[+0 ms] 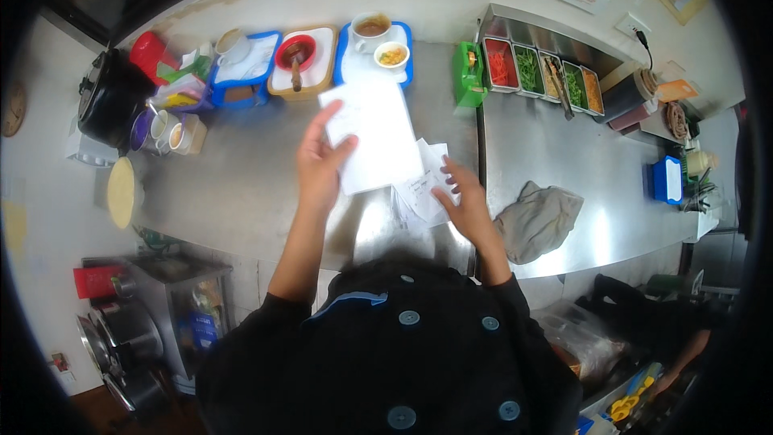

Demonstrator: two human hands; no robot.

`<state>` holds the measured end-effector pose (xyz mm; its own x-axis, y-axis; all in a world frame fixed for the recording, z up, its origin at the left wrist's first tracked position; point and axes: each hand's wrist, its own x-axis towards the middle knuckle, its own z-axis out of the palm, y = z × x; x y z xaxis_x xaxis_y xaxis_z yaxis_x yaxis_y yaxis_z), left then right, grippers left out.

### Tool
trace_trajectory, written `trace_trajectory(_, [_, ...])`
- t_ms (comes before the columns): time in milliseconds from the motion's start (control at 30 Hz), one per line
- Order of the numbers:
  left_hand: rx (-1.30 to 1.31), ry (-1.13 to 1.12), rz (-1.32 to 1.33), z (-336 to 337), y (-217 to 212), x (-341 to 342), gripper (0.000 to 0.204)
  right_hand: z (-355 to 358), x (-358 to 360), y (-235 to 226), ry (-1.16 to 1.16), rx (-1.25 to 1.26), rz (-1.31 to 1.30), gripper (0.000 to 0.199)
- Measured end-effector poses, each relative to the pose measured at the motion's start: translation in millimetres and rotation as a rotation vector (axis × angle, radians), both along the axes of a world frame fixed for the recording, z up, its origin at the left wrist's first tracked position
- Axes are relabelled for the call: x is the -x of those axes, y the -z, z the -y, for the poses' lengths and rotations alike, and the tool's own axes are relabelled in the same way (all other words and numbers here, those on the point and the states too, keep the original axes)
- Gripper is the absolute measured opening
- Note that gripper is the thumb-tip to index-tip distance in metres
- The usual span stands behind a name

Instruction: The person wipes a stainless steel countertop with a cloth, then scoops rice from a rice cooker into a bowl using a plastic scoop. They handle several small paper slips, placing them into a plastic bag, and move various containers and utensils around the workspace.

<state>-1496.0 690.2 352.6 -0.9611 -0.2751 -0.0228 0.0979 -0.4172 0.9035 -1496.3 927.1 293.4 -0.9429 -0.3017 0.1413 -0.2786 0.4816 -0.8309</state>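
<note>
My left hand (324,157) grips the left edge of a white paper sheet (377,133) between thumb and fingers, above the steel counter. Faint marks show on the sheet, which tilts slightly. Several smaller paper slips (420,193) with handwriting lie fanned out below its lower right corner. At their right edge is my right hand (467,201), with thumb and fingers apart and partly curled. Its fingertips overlap the slips, and whether they touch them I cannot tell. A crumpled grey cloth (538,221) lies just right of that hand.
Along the back of the steel counter (233,169) stand containers with blue and tan lids (318,84), bowls and cups, and a green box (469,72). Metal trays of cut vegetables (527,68) are at the back right. A black pot (109,97) stands left. Another person (652,318) is at lower right.
</note>
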Motion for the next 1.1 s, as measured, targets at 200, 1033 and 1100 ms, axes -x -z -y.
trace_trajectory(200, [0.384,0.245,-0.194,-62.4,34.5,-32.3,0.048,-13.5,-6.4,-49.4,-0.008,0.585,0.566,0.031])
trace_trajectory(1033, [1.198,-0.164,0.209,16.9,168.8,-37.7,0.057,-8.0,9.0,77.6,0.174,-0.159,-0.105,0.037])
trace_trajectory(1100, [0.87,0.006,0.276,-9.5,173.9,-29.2,0.054,-9.3,11.7,84.3,0.197,-0.118,-0.071,0.038])
